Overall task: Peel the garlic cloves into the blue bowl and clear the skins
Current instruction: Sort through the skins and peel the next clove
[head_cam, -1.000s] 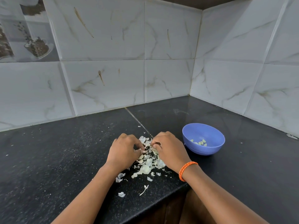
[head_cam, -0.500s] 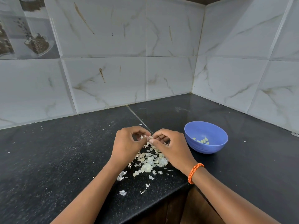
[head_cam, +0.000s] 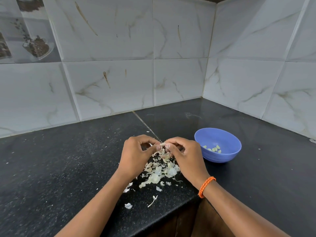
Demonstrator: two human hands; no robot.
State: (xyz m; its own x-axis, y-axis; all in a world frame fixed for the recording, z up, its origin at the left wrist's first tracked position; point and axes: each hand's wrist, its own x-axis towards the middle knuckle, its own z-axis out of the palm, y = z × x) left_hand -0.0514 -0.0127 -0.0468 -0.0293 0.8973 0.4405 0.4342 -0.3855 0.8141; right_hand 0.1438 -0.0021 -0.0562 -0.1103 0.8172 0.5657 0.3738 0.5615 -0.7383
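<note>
Two hands meet above skins (head_cam: 159, 171) heaped on black counter (head_cam: 68, 168). Left hand (head_cam: 135, 156) and right hand (head_cam: 186, 156) pinch one garlic clove (head_cam: 162, 144) between fingertips, probably mid-peel. Beyond, right: blue bowl (head_cam: 220, 158) holding peeled cloves (head_cam: 213, 148).

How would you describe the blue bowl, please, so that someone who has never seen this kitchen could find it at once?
Start at the black countertop where the two tiled walls meet in a corner. The blue bowl stands on it just to the right of the person's right hand. It is the only coloured dish there, and it holds a few peeled garlic cloves, unlike the loose pile of skins beside it.
</note>
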